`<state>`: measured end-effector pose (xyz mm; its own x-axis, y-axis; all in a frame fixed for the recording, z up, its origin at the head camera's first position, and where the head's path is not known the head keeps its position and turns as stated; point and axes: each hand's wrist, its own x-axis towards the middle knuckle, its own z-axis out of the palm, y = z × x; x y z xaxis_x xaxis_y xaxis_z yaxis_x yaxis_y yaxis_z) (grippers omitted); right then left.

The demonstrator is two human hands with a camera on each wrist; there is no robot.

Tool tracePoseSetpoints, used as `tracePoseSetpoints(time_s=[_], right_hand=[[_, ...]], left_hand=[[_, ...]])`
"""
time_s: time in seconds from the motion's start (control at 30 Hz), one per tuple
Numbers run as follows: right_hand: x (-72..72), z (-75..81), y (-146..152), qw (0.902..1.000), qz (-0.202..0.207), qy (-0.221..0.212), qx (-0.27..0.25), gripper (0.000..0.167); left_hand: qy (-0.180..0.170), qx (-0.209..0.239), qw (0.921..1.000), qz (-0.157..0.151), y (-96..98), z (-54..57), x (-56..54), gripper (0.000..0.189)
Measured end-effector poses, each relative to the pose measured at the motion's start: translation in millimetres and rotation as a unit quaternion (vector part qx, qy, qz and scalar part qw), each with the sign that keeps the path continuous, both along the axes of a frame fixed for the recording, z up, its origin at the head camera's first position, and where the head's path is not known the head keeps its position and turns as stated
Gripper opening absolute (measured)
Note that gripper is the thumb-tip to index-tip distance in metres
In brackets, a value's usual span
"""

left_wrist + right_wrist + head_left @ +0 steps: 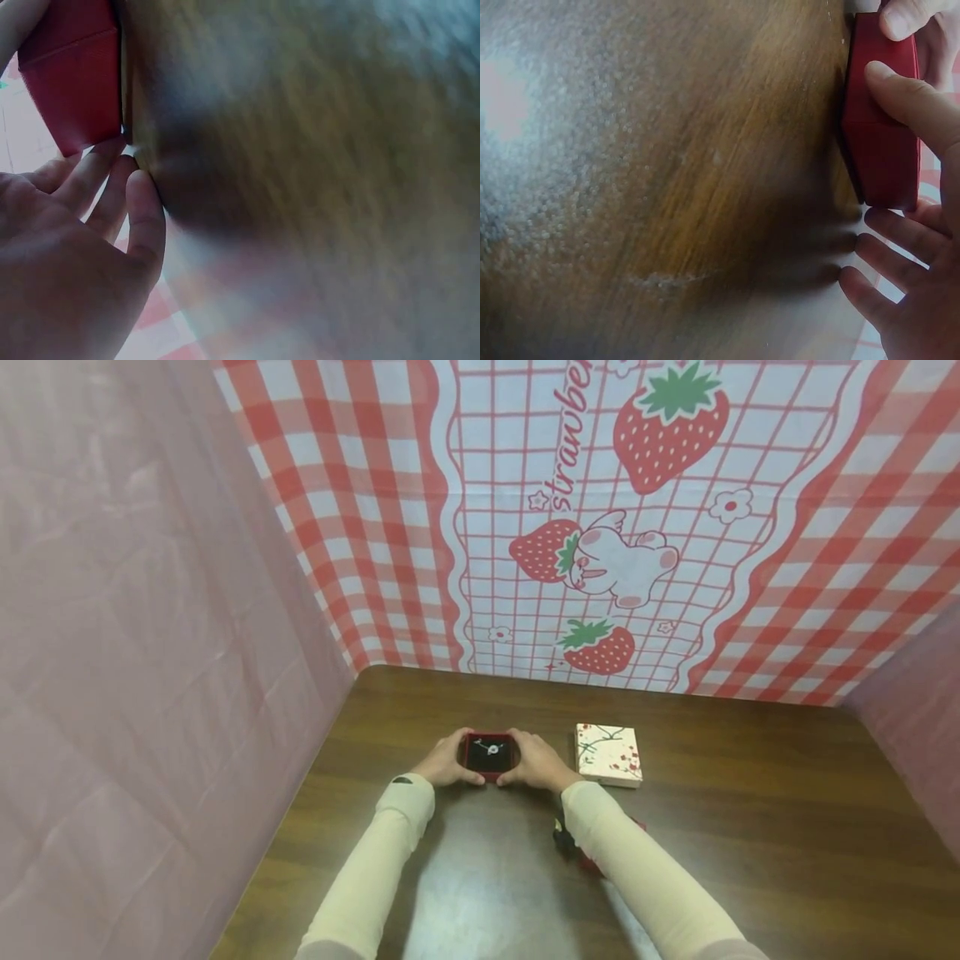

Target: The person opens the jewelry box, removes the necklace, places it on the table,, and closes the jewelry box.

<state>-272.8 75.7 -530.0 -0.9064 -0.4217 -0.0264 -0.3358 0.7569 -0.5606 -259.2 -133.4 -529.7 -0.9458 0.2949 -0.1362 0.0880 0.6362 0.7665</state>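
A small red box (491, 776) with a black inside is between the two hands at the middle of the table. On the black lies a silver-coloured piece of jewellery (492, 749), thin like a chain with a round part. My left hand (447, 762) grips the box's left side, thumb at the near face and fingers round the far side. The right hand (542, 763) holds the other side likewise; in the right wrist view its thumb (907, 97) presses the red front face. The box sits at the table surface; whether it touches is hard to tell.
A cream box (609, 755) with a red-flower and branch pattern lies right of the hands. Under the right forearm, a black and red thing (564, 839) is mostly hidden by the sleeve. A strawberry-print cloth (390, 568) hangs behind the wooden table (750, 793); pink cloth (165, 652) flanks it.
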Motion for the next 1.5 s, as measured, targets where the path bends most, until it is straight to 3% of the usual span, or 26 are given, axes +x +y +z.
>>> tracePoseSetpoints(time_s=[0.4,0.7,0.87,1.17,1.5], right_hand=[[2.4,5.1,-6.6,0.9999,0.011,-0.001,0.007,0.086],[4.3,11.8,-3.4,0.9994,0.005,-0.032,0.012,0.086],[2.5,12.7,-1.8,0.9999,-0.004,-0.006,0.015,0.076],[-1.3,12.5,-6.3,0.9942,0.026,0.104,-0.004,0.03],[-2.2,12.6,-17.6,0.9919,0.032,0.123,0.003,0.025]], left_hand=[[-0.015,0.002,0.9998,0.01,-3.5,3.1,4.2,0.087],[-0.012,0.015,0.9998,0.002,-0.9,-1.1,4.1,0.085],[-0.009,0.013,0.9999,-0.001,0.1,-3.6,2.6,0.085],[-0.007,0.02,0.9998,0.0,-0.4,-1.2,3.2,0.083],[-0.004,0.014,0.9999,-0.006,-1.0,2.0,1.4,0.084]])
